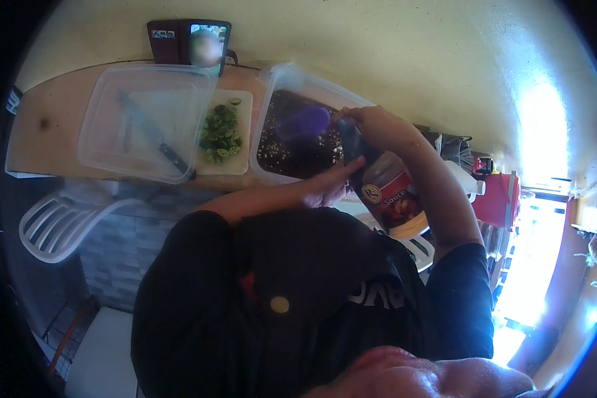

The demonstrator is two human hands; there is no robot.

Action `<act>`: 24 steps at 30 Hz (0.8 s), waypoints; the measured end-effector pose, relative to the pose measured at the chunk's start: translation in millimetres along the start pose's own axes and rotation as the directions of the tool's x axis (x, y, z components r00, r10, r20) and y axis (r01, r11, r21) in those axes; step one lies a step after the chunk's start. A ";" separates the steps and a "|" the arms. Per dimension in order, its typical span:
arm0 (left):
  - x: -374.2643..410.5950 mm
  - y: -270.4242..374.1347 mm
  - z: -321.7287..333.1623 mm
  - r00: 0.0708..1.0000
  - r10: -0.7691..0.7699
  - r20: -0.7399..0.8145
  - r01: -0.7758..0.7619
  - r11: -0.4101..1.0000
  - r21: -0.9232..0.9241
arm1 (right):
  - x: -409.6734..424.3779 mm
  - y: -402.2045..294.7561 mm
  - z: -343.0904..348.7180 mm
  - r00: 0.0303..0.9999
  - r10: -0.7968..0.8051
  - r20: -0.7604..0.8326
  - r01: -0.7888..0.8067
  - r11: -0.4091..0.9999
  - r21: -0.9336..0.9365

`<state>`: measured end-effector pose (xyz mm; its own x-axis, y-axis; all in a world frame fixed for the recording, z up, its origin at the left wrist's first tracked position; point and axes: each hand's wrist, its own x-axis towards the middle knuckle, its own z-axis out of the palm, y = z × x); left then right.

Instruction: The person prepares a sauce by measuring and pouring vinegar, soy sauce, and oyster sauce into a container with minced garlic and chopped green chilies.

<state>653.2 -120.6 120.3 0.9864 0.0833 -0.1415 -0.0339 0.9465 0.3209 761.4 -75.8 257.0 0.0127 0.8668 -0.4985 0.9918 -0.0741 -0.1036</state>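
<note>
My left hand (333, 184) and my right hand (373, 124) both hold a large plastic sauce bottle (390, 191) with a red label. The bottle is tilted, its dark end towards a clear plastic tub (256, 134) and its pale end towards my body. My right hand grips the dark end, while my left hand supports its side. Dark liquid with pale chopped bits (283, 154) fills the tub's bottom. A purple plastic cup or scoop (306, 122) is inside it. Whether liquid runs from the bottle I cannot tell.
Left of the tub, cut green citrus (221, 132) lies on a white cutting board (246, 112). A translucent lid or tub (99, 124) overlaps a black-handled knife (171, 156). A phone in a wallet case (181, 42) leans on the wall. Right stands a red bucket (495, 201); left, a white chair (54, 226).
</note>
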 end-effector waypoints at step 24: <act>-1.2 -7.1 -0.5 0.996 0.055 0.075 0.014 0.709 -0.705 | 31.0 -11.2 -4.4 0.995 -0.076 0.065 0.071 0.995 0.071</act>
<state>652.1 -127.3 117.7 0.9924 0.1115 -0.0526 -0.1233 0.8923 -0.4343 751.2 -46.0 246.5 -0.0709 0.8363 -0.5437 0.9788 -0.0468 -0.1995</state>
